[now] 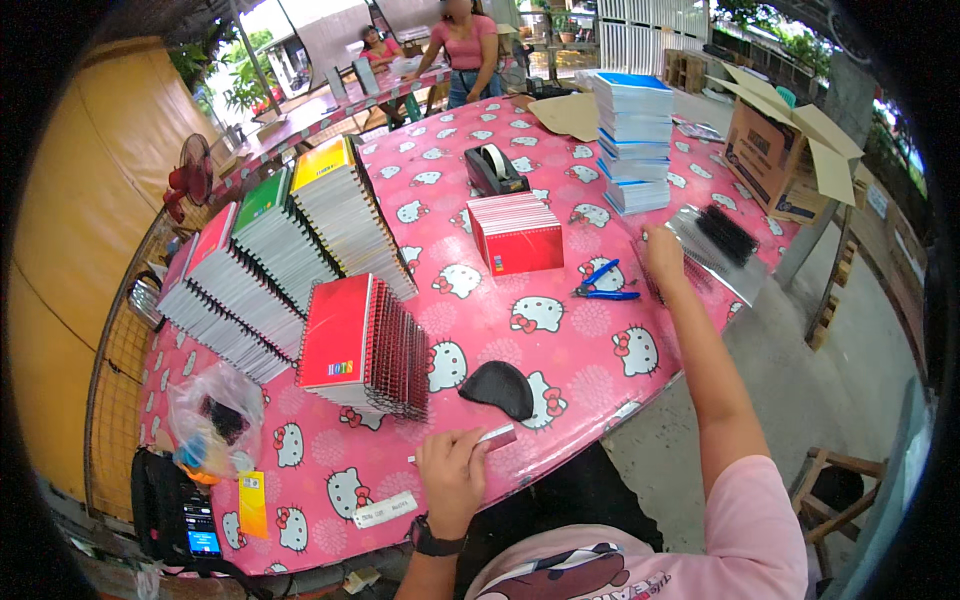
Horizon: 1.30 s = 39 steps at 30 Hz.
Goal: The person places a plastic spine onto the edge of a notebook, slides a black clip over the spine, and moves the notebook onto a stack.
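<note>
My left hand (452, 475) is closed on a thin red-covered notebook (498, 438), seen nearly edge-on at the table's near edge. Beyond it lies a black half-round pouch-like item (497, 390). My right arm stretches far forward, its hand (663, 255) down by loose dark spiral binding coils (695, 280); its fingers are hidden. A clear plastic bag (745, 285) with black coils (725, 235) lies just right of that hand. To its left rest blue-handled pliers (605, 290). A row of red-covered pads (520, 245) stands in the middle, and a stack of spiral-bound red notebooks (345, 335) at left.
Tall stacks of yellow (325, 170), green (265, 210) and red spiral notebooks line the left. Farther back are a tape dispenser (495, 172), a blue-topped stack (635, 140) and an open carton (775, 150). A phone (203, 525) lies near left. Two people are at another table.
</note>
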Tool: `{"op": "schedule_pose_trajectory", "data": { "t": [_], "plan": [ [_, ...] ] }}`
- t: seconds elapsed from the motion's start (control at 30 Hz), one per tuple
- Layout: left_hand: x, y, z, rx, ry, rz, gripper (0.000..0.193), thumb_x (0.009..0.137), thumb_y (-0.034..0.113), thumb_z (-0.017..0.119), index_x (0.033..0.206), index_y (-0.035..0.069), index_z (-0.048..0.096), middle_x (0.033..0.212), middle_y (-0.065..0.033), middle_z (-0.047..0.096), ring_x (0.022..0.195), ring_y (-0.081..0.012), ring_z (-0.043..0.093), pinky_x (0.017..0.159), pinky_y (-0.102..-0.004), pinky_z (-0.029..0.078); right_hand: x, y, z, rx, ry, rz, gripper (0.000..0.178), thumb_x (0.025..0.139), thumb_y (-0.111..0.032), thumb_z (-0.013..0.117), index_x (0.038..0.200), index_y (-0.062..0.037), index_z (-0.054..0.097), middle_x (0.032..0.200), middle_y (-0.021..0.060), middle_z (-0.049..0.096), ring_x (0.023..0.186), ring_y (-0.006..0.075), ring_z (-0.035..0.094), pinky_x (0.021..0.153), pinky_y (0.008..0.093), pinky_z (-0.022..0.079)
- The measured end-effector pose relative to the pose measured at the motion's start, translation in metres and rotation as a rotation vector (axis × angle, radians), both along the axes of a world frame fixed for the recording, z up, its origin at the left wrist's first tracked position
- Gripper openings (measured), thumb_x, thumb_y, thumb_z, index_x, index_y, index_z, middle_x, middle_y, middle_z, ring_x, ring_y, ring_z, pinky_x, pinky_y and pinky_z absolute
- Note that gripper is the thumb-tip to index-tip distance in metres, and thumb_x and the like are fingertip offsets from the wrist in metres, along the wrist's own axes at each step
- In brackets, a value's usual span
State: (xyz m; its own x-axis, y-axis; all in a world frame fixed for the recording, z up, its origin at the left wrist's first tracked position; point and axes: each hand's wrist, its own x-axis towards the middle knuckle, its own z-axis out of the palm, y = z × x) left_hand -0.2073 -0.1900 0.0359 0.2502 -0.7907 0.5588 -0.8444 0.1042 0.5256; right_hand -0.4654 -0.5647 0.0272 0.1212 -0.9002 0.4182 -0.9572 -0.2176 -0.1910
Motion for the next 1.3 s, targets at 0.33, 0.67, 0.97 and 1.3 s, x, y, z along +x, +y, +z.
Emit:
{"op": "schedule_pose_trajectory", "data": {
  "t": [0.33,0.67,0.97,1.3],
  "plan": [
    [0.006,-0.006,-0.002,0.007,-0.075,-0.019,0.019,0.072,0.009,0.066,0.091,0.008,0.064,0.083,-0.0093,0.053,0.08,-0.0264,0.05,0.07,-0.0377,0.035,0.073,0.201,0.054,0.672,-0.761,0.842,0.031,0.08,-0.004,0.058,0.111,-0.0048,0.056,0.088,0.0054,0.057,0.076,0.0155,0.053,0.07,0.0279,0.044],
    [0.006,-0.005,0.0,0.022,-0.049,-0.02,0.017,0.071,0.013,0.07,0.086,0.007,0.065,0.077,-0.0063,0.053,0.076,-0.0241,0.048,0.068,-0.036,0.036,0.091,0.238,0.027,0.706,-0.72,1.082,0.018,0.078,-0.003,0.061,0.096,-0.0031,0.061,0.086,0.0073,0.059,0.077,0.0163,0.057,0.068,0.0278,0.044],
    [0.008,-0.005,-0.003,0.026,-0.045,-0.029,0.015,0.071,0.014,0.07,0.085,0.008,0.065,0.079,-0.0059,0.054,0.076,-0.0239,0.048,0.068,-0.0358,0.036,0.096,0.232,0.025,0.616,-0.547,1.173,0.016,0.079,-0.002,0.058,0.095,-0.001,0.061,0.085,0.0116,0.059,0.081,0.0256,0.056,0.074,0.0338,0.044],
    [0.004,-0.003,0.0,0.056,-0.041,-0.008,0.017,0.07,0.013,0.069,0.086,0.008,0.065,0.081,-0.0064,0.055,0.078,-0.0245,0.049,0.07,-0.0358,0.036,0.094,0.23,0.029,0.997,-0.434,1.138,0.026,0.082,-0.01,0.059,0.107,-0.0049,0.059,0.079,0.0119,0.057,0.077,0.029,0.055,0.072,0.0349,0.044]
  ]
}}
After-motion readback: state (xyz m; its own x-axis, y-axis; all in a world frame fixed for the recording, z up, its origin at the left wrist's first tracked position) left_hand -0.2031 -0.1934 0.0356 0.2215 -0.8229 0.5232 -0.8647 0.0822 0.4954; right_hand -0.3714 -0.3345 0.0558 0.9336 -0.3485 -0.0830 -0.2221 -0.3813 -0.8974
